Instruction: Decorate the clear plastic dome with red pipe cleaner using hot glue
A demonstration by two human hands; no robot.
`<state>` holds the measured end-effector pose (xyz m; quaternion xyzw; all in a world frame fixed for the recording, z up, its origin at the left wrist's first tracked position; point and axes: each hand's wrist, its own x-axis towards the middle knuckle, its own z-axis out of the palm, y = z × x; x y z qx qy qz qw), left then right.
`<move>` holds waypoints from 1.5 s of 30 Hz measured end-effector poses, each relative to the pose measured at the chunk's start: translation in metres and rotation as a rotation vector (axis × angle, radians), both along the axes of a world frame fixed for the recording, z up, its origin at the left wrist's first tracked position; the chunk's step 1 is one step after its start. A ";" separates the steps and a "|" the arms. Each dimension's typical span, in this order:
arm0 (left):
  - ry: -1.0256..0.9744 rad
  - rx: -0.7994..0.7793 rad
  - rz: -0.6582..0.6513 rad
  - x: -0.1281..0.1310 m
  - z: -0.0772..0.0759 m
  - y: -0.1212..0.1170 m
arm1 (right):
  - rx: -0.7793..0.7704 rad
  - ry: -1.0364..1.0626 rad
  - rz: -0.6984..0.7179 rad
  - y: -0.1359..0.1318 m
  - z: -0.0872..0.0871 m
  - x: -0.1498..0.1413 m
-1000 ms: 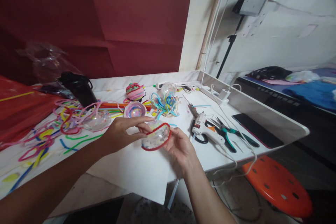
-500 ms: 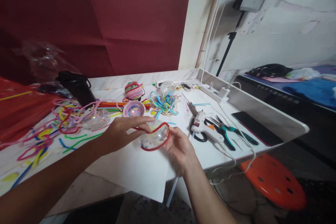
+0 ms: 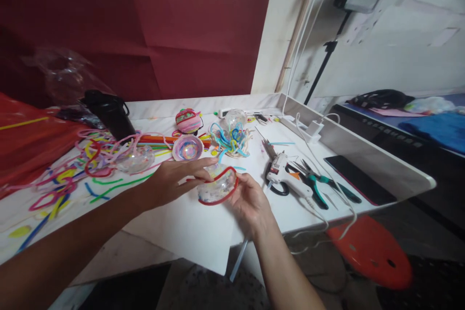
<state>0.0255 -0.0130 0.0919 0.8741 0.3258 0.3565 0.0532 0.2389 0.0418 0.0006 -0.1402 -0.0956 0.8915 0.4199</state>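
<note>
Above the table I hold a clear plastic half-ball, its edge lined with a red pipe cleaner. My right hand grips the half-ball's right side between thumb and fingers. On the left, the fingers of my left hand pinch the red pipe cleaner against the near-left part of the rim; a short red end shows by these fingers. Behind the half-ball lie a pink-coiled bowl and a tangle of blue and pale pipe cleaners.
White glue gun, green-handled pliers and a black phone lie to the right. Loose pipe cleaners and a black bottle are on the left. White paper is under my hands; an orange stool stands below.
The camera view has shifted slightly, so the scene sits a little to the right. Both hands keep nearly the same hold on the half-ball and the red pipe cleaner.
</note>
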 end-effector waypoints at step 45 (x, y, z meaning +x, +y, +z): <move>-0.166 -0.129 0.203 0.015 -0.017 -0.001 | 0.049 -0.133 -0.081 0.006 -0.005 0.003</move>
